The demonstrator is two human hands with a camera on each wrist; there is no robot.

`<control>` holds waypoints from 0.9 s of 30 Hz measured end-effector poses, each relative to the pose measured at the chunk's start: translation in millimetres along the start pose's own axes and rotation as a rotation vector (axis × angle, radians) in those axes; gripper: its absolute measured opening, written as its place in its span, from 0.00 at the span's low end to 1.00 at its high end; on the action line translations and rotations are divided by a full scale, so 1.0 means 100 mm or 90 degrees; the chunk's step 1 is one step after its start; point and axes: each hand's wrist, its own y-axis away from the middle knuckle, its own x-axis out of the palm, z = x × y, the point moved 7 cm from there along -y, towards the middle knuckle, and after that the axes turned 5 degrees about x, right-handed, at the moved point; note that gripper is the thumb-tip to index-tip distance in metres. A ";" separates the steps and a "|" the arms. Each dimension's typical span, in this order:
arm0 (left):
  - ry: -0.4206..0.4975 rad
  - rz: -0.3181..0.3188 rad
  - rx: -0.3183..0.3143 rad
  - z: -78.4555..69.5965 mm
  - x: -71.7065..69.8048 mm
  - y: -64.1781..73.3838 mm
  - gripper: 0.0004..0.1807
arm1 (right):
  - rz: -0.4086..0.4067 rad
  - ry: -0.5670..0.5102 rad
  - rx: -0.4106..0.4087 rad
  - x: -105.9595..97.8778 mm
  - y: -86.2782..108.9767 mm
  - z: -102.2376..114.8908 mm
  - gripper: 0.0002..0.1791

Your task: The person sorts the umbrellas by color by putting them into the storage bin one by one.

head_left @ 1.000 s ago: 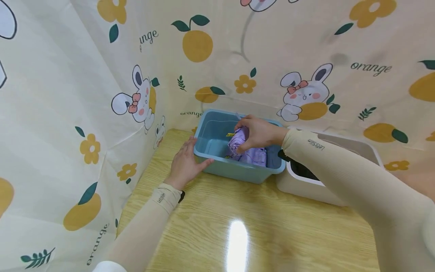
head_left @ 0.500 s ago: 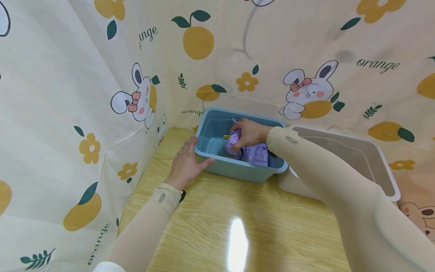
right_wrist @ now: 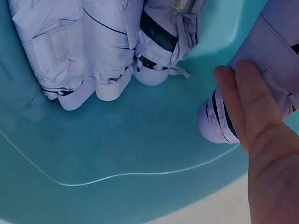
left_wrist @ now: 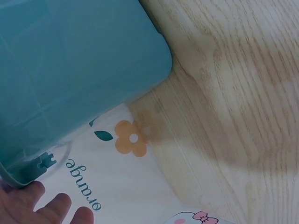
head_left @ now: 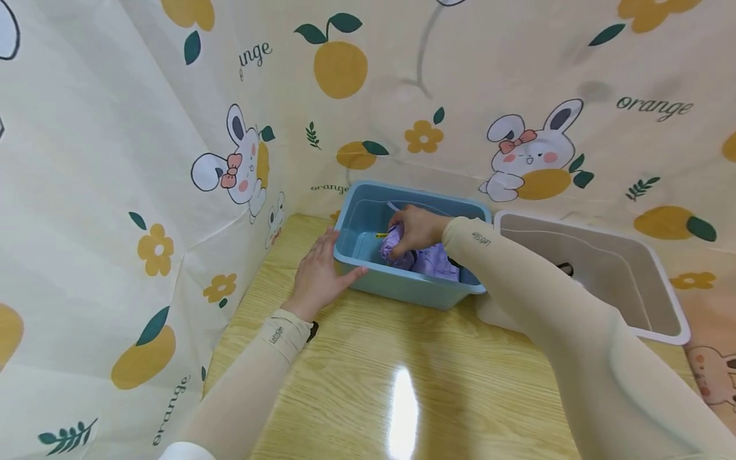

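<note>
My right hand (head_left: 421,229) reaches into a blue plastic bin (head_left: 397,289) and holds a purple folded umbrella (head_left: 391,246) between thumb and fingers. In the right wrist view, two fingers lie along the fabric of this umbrella (right_wrist: 271,56), just above its rounded end. Several other folded umbrellas (head_left: 437,262) lie side by side in the right part of the bin, their ends (right_wrist: 77,97) showing in the right wrist view. My left hand (head_left: 316,278) rests at the bin's front left corner, thumb along the front; its fingertips (left_wrist: 58,207) show by the rim.
A beige bin (head_left: 683,326) stands right of the blue one, partly covered by the right sleeve, with a small dark item (head_left: 566,268) inside. Both sit on a wood-grain table (head_left: 345,383). Printed cloth (head_left: 448,147) hangs behind and on the left.
The right hand has moved left and lower into the blue bin with the umbrella, uncovering more of the beige bin. The left hand has stayed at its corner.
</note>
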 end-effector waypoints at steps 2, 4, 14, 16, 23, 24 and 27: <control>0.003 -0.002 0.002 0.00 -0.01 0.00 0.56 | 0.004 0.005 0.002 0.01 -0.02 0.00 0.45; 0.003 -0.001 0.001 0.01 -0.02 0.00 0.56 | 0.008 0.008 0.003 0.02 -0.05 0.02 0.45; 0.009 -0.004 -0.006 0.02 -0.01 0.00 0.56 | 0.017 0.031 -0.025 0.20 -0.27 0.02 0.42; 0.005 -0.001 -0.009 0.03 0.00 0.00 0.56 | 0.028 0.031 -0.031 0.25 -0.29 0.02 0.41; -0.001 0.001 -0.009 0.02 0.00 -0.01 0.57 | 0.045 0.043 -0.046 0.38 -0.36 0.01 0.38; 0.000 0.002 -0.010 0.01 0.00 -0.01 0.56 | 0.049 0.044 -0.043 0.39 -0.37 0.00 0.38; 0.000 0.003 -0.013 0.01 -0.01 -0.01 0.56 | 0.060 0.053 -0.037 0.43 -0.43 -0.01 0.39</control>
